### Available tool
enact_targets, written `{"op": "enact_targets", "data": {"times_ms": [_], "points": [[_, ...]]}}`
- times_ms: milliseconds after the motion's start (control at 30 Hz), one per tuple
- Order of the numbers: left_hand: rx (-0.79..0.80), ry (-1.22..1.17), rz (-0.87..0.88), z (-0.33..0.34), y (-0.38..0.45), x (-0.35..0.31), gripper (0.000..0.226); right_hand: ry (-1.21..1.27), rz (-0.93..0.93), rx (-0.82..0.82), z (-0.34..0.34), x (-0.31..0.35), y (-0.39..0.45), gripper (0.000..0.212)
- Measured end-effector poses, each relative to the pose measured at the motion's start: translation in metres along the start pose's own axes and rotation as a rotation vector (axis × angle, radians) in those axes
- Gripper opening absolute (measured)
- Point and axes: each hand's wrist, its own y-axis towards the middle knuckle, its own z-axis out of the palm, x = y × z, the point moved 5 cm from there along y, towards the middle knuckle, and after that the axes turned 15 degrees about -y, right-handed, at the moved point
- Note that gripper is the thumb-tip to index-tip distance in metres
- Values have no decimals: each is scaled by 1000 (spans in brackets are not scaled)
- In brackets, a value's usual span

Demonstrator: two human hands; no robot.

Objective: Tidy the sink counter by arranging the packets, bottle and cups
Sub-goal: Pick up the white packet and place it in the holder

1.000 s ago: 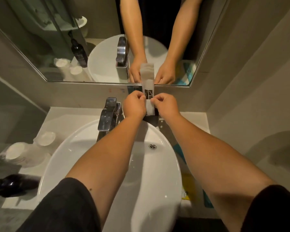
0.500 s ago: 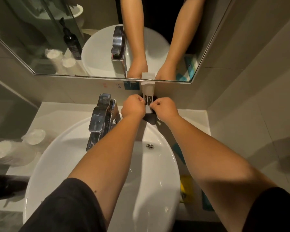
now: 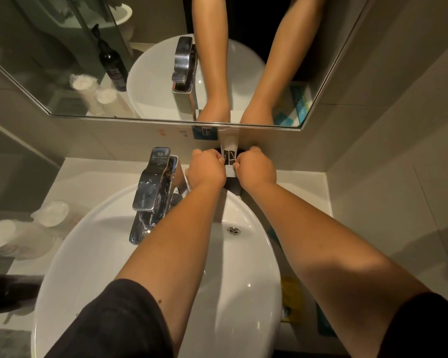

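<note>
White, thin packet (image 3: 229, 153) looked light and floppy, so I pinched its lower edges with left hand (image 3: 206, 169) and right hand (image 3: 256, 168) clamped either side.

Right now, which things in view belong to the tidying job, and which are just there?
Job:
white packet, held by left hand and right hand
wrapped cups
dark bottle
yellow packet

Just there:
faucet
basin
mirror

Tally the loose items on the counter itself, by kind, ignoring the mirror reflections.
Wrapped cups: 2
Dark bottle: 1
White packet, pinched by left hand and right hand: 1
Yellow packet: 1
Blue packets, partly hidden: at least 1
Total: at least 6
</note>
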Motion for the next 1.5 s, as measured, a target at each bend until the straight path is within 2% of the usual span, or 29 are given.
{"op": "enact_targets", "data": {"times_ms": [267,567,700,833,1000,1167,1400,1500], "points": [[-14,-24,19,1,-1,1,19,5,-5,-27,-2,-1,0,18],[10,-42,28,-3,-10,-2,20,213,3,-19,-7,-11,-8,20],[7,-71,45,-8,-15,-2,20,320,-7,-57,-22,-19,-17,28],[18,-105,84,-15,-28,-6,26,332,-34,-97,-41,-23,-30,27],[71,2,278,-25,-53,-18,36,120,-126,-141,-61,-28,-53,31],[119,239,538,-31,-83,-28,50,-59,-162,-159,-66,-48,-91,43],[248,445,744,-16,-127,-22,63,-152,35,-44,-41,-89,-161,64],[308,463,840,-3,-147,-21,66,-182,100,10,-24,-102,-194,65]]}}
